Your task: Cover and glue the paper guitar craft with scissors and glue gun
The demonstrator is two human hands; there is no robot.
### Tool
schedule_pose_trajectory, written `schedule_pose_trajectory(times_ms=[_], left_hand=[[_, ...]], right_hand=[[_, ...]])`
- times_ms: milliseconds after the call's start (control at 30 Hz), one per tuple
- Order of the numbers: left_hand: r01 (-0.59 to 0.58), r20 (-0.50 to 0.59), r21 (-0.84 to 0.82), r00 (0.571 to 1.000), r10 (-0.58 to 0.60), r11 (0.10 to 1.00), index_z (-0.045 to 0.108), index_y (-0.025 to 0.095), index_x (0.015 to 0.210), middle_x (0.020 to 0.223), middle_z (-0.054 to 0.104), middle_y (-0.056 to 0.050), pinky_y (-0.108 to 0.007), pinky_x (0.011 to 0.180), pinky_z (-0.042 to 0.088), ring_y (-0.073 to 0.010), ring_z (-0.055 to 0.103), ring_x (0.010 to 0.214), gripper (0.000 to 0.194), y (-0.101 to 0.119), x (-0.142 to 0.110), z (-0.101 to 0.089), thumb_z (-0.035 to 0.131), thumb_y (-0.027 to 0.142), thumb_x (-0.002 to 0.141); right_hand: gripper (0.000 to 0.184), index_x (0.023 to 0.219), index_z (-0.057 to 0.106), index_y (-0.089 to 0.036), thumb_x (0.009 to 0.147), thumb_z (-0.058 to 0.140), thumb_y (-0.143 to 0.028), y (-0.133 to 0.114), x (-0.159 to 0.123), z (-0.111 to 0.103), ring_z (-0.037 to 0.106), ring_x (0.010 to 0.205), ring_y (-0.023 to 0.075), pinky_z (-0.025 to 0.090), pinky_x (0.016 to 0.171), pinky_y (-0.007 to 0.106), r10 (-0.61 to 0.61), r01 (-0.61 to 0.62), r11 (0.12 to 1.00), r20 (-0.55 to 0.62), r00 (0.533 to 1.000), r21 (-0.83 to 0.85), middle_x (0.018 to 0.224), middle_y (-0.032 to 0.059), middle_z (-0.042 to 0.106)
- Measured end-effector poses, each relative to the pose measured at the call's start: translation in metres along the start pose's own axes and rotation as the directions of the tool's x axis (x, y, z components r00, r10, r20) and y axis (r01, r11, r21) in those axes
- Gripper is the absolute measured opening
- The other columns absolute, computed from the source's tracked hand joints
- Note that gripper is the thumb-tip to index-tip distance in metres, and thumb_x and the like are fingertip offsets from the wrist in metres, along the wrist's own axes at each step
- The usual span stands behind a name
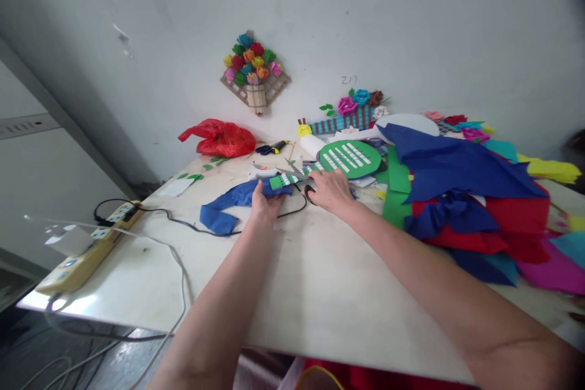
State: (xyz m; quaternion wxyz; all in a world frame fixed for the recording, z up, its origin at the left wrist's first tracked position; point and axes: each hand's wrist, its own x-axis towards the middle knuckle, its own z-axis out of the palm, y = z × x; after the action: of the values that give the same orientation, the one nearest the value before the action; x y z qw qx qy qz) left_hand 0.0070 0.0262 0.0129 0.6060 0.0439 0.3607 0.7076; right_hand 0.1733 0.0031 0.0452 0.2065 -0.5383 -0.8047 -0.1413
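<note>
My left hand [265,201] grips a strip of blue felt-like material [233,198], its thumb on top and the loose end trailing left over the table. In my right hand [333,190] is a pair of scissors [296,170], their blades apart and pointing left above the piece. A green oval board with white stripes [350,158] lies just beyond my right hand. Its narrow green-and-white handle [283,180] reaches left over the blue material, close to my left thumb. Whether the blades touch the material, I cannot tell.
At right lies a heap of blue, red and green sheets [461,164]. A yellow power strip [91,250] with a black cable crosses the left side. Behind stand a red plastic bag [223,139], yellow-black pliers [273,147] and a glue-like white roll [313,145]. Paper flowers [252,61] hang on the wall.
</note>
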Motion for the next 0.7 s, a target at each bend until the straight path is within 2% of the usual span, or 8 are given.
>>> schedule_pose_trajectory(times_ms=[100, 233, 400, 567, 700], left_hand=[[0.016, 0.005, 0.021, 1.0, -0.016, 1.0, 0.054, 0.016, 0.096, 0.088, 0.065, -0.008, -0.043, 0.078, 0.053, -0.022, 0.063, 0.088, 0.015, 0.015, 0.002, -0.012, 0.046, 0.017, 0.083], [0.039, 0.018, 0.099, 0.999, -0.041, 0.994, 0.054, 0.013, 0.096, 0.087, 0.065, -0.01, -0.043, 0.079, 0.053, -0.0226, 0.064, 0.088, 0.026, 0.025, 0.002, -0.021, 0.04, 0.0, 0.079], [0.056, 0.085, 0.198, 0.994, -0.074, 0.979, 0.055, 0.01, 0.093, 0.087, 0.065, -0.014, -0.038, 0.074, 0.055, -0.0253, 0.064, 0.088, 0.028, 0.025, -0.001, -0.022, 0.039, -0.007, 0.076], [0.018, 0.033, 0.396, 0.999, -0.034, 0.918, 0.057, 0.007, 0.083, 0.07, 0.063, -0.01, -0.02, 0.055, 0.051, -0.0174, 0.066, 0.068, 0.024, 0.022, -0.003, -0.021, 0.044, -0.011, 0.072], [-0.009, 0.032, 0.492, 0.999, -0.008, 0.87, 0.06, 0.007, 0.076, 0.059, 0.062, -0.007, -0.017, 0.045, 0.045, -0.0147, 0.063, 0.054, 0.022, 0.026, -0.005, -0.025, 0.052, -0.011, 0.068]], right_hand=[[0.038, 0.107, 0.058, -0.016, 0.078, 0.054, -0.04, -0.002, -0.001, 0.006, 0.06, 0.087, 0.0252, 0.03, 0.08, 0.037, -0.006, 0.006, 1.0, 0.04, 0.999, 0.009, 0.094, 0.0119, 0.068], [0.038, 0.107, 0.06, -0.017, 0.078, 0.053, -0.04, -0.004, -0.001, 0.009, 0.061, 0.088, 0.0249, 0.031, 0.079, 0.036, -0.019, 0.018, 1.0, 0.087, 0.996, 0.011, 0.095, 0.0111, 0.068], [0.037, 0.105, 0.06, -0.017, 0.077, 0.054, -0.039, -0.003, -0.001, 0.009, 0.061, 0.088, 0.0244, 0.031, 0.08, 0.037, -0.027, 0.032, 0.999, 0.176, 0.984, -0.024, 0.093, 0.0109, 0.069], [0.036, 0.104, 0.061, -0.017, 0.076, 0.054, -0.038, -0.002, -0.002, 0.008, 0.062, 0.087, 0.0249, 0.032, 0.079, 0.037, -0.039, 0.048, 0.998, 0.184, 0.982, -0.047, 0.093, 0.0115, 0.069], [0.036, 0.105, 0.062, -0.017, 0.076, 0.054, -0.037, -0.004, -0.003, 0.006, 0.062, 0.087, 0.0245, 0.033, 0.079, 0.037, -0.047, 0.056, 0.998, 0.198, 0.979, -0.036, 0.092, 0.0115, 0.07]])
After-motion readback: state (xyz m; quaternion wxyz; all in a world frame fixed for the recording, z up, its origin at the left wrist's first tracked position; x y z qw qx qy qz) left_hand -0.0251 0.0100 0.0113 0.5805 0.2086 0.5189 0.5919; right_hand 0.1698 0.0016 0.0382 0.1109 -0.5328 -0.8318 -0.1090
